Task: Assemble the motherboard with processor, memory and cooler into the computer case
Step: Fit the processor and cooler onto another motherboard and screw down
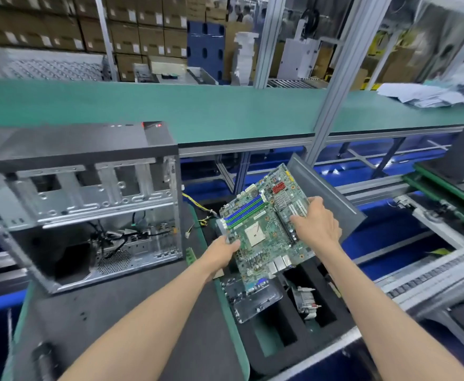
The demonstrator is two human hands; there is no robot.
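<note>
Fingers (232, 243) of the left hand (221, 253) pinch the near-left edge of the motherboard (266, 226); right hand (317, 225) grips the right edge, fingers curled over the board near the expansion slots. Board is held tilted in the air, above a black foam tray (288, 336). In the tray below: a metal I/O plate (255, 301) and a heatsink cooler (306, 298) sitting in a cutout. CPU socket (254, 235) looks empty, blue and green memory slots (243, 211) unfilled. Open computer case (82, 204) stands to the left on the dark counter (110, 320), loose cables (110, 240) inside, well apart from the board. Further back, a green conveyor belt (170, 108), stacked cartons (148, 31) behind.

Risks, my judgement: edge-only grip could slip and drop the board on the cooler; right fingers resting on components could bend or contaminate them; loose case cables may get trapped under the board on insertion.
</note>
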